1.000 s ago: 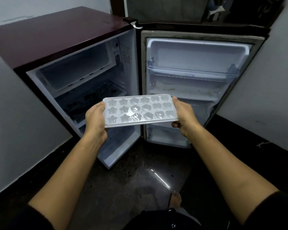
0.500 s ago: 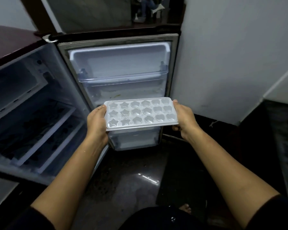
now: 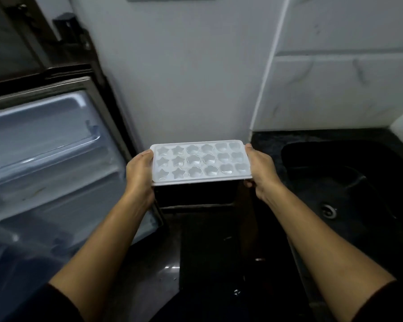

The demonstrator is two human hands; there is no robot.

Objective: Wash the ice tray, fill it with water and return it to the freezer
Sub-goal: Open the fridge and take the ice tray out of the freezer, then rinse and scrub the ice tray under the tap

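Note:
I hold a white plastic ice tray (image 3: 200, 162) level in front of me, its star- and flower-shaped cells facing up. My left hand (image 3: 139, 174) grips its left short end and my right hand (image 3: 261, 170) grips its right short end. Whether the cells hold anything I cannot tell. The open fridge door (image 3: 44, 145), with its pale inner shelves, is at the left. A black sink (image 3: 349, 189) with a round drain (image 3: 328, 211) lies at the right, set in a dark counter.
A white wall (image 3: 184, 77) rises straight ahead, and white marbled tiles (image 3: 342, 89) back the sink. Below the tray there is dark floor (image 3: 163, 270) and a dark cabinet front (image 3: 207, 240). The fridge's body is out of view at the left.
My view has swung right, away from the fridge interior toward the wall and sink. The tray stays held in both hands, carried along to the right.

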